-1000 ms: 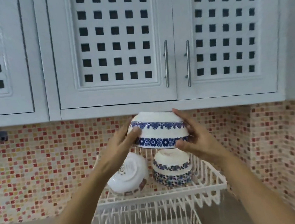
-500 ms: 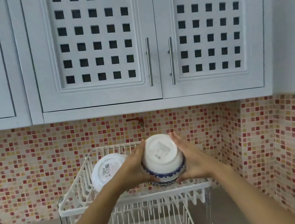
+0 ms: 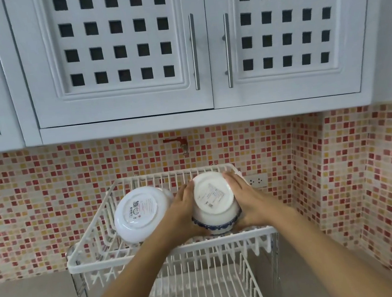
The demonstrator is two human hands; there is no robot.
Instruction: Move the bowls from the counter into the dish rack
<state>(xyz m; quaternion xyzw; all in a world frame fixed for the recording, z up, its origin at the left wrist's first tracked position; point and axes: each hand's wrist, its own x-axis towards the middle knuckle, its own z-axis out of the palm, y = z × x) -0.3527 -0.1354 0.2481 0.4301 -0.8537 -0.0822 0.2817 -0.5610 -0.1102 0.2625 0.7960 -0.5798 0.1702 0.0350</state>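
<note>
white lattice cabinets (image 3: 116, 59), mosaic backsplash (image 3: 37, 203), wall socket (image 3: 257, 181)

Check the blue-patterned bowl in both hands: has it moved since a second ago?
Yes. The blue-patterned bowl has come down from just under the cabinet into the dish rack top tier, upside down.

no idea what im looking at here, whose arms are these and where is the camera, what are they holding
There is no machine here. A person wears a wide-angle camera on the head, looking forward and down, so both bare arms reach in from the bottom. The left hand and right hand hold an upside-down bowl with a blue pattern between them, low in the upper tier of a white wire dish rack. Beside it, to the left, a plain white bowl lies in the rack, its base towards the camera. Behind are mosaic tiles and cabinet doors.
</note>
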